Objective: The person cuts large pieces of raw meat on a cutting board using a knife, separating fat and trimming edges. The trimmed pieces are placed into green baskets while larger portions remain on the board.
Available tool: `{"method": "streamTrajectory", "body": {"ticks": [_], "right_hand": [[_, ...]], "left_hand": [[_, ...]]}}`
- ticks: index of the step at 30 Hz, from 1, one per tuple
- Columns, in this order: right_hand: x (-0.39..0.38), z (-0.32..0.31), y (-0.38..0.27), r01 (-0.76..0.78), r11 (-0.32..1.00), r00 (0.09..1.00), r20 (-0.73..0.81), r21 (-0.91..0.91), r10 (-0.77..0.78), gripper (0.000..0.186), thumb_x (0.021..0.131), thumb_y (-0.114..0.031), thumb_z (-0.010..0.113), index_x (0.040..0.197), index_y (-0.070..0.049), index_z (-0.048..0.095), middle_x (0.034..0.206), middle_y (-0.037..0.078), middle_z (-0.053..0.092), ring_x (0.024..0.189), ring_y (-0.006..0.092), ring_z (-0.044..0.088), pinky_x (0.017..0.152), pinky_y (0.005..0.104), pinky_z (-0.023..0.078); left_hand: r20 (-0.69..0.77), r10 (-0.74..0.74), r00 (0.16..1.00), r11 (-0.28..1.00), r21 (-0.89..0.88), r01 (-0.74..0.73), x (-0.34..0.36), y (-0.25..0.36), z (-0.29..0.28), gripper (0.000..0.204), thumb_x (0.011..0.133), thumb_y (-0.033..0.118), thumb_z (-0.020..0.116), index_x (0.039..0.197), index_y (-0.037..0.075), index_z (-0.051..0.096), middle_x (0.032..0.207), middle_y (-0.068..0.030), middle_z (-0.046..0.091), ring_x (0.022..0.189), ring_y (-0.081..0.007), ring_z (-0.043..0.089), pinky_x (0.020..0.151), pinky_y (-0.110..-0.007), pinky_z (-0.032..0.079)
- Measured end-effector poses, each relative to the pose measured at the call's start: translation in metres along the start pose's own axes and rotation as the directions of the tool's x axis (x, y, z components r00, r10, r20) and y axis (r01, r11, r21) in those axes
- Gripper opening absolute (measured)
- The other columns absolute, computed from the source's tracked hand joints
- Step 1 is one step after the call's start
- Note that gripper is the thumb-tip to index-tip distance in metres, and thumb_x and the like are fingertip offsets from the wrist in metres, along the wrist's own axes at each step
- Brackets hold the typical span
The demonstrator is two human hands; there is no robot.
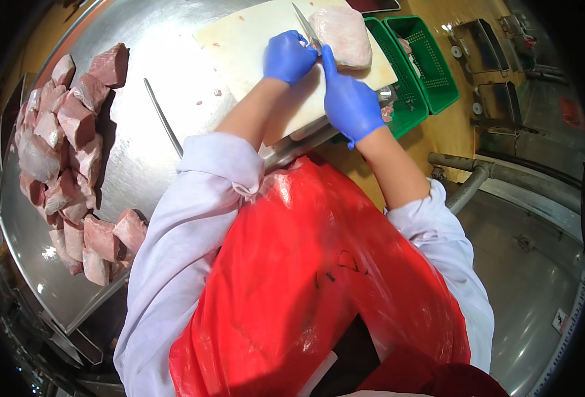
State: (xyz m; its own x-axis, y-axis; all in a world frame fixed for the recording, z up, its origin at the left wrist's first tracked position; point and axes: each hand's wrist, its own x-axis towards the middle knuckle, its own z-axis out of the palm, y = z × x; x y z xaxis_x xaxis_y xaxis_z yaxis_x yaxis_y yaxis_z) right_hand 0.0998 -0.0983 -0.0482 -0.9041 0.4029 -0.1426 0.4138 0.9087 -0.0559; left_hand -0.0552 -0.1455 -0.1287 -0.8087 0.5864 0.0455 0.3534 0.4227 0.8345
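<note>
My right hand (353,99), in a blue glove, is closed around a knife (303,23), its index finger stretched toward the blade. The blade slants up and to the left over a white cutting board (239,40). My left hand (289,57), also gloved in blue, is curled shut beside the blade; a small pale bit shows at its fingertips, too small to name. Just right of the blade, a thick pale slab of meat (342,36) lies on the board, with neither hand gripping it.
Many cut chunks of pink meat (74,119) are heaped on the left of the metal table (133,165). A thin curved metal rod or blade (163,119) lies left of my forearm. Two green baskets (431,79) stand beyond the board's right edge, with meat scraps inside.
</note>
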Motion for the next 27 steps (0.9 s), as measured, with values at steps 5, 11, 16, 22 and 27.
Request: {"method": "streamTrajectory", "body": {"ticks": [5,11,16,22,27], "right_hand": [[-0.057,-0.002,0.007,-0.046,0.998,0.988,0.148,-0.031,0.05,0.081,0.088,-0.007,0.049,0.161,-0.003,0.014,0.085,0.025,0.071,0.073,0.0414,0.07,0.069,0.0526,0.057],[-0.131,-0.011,0.042,0.0,0.999,0.986,0.168,0.052,-0.008,0.085,0.088,-0.004,0.053,0.163,-0.013,0.014,0.077,0.023,0.069,0.064,0.0411,0.066,0.062,0.0537,0.053],[-0.179,-0.01,0.098,-0.164,0.788,0.986,0.111,0.593,0.122,0.081,0.095,-0.005,0.053,0.164,-0.023,0.017,0.064,0.011,0.06,0.054,0.0239,0.06,0.054,0.0412,0.05],[-0.175,0.005,0.152,-0.229,0.441,0.936,0.072,0.868,0.344,0.084,0.095,0.002,0.051,0.165,-0.025,0.014,0.081,0.001,0.061,0.063,0.0057,0.054,0.052,0.0237,0.049],[-0.154,0.018,0.203,-0.187,0.288,0.935,0.08,0.939,0.346,0.084,0.095,0.003,0.052,0.165,-0.025,0.014,0.08,0.002,0.061,0.063,0.0054,0.054,0.051,0.0233,0.049]], "left_hand": [[-0.066,0.0,0.998,0.997,0.076,0.005,-0.001,-0.005,-0.006,0.03,0.079,0.031,0.072,0.09,0.004,0.074,0.087,-0.0201,0.073,0.083,-0.0371,0.071,0.077,-0.044,0.057],[-0.159,0.014,0.987,1.0,0.016,-0.012,0.005,-0.027,-0.036,0.033,0.081,0.031,0.071,0.101,0.004,0.075,0.092,-0.0185,0.074,0.087,-0.0322,0.072,0.08,-0.04,0.056],[-0.136,-0.158,0.978,0.658,-0.753,0.002,0.021,-0.026,-0.076,0.022,0.092,0.017,0.061,0.098,-0.001,0.073,0.082,-0.007,0.069,0.073,-0.0113,0.06,0.067,-0.021,0.046],[0.019,0.062,0.998,0.359,-0.933,-0.005,0.052,0.054,-0.053,0.021,0.096,0.027,0.063,0.1,0.006,0.064,0.086,-0.0048,0.064,0.071,-0.0126,0.056,0.062,-0.029,0.046],[0.173,0.144,0.974,0.783,-0.622,-0.005,0.096,0.148,0.061,0.016,0.093,0.018,0.059,0.093,0.002,0.065,0.082,-0.0068,0.065,0.067,-0.0128,0.056,0.06,-0.028,0.045]]}}
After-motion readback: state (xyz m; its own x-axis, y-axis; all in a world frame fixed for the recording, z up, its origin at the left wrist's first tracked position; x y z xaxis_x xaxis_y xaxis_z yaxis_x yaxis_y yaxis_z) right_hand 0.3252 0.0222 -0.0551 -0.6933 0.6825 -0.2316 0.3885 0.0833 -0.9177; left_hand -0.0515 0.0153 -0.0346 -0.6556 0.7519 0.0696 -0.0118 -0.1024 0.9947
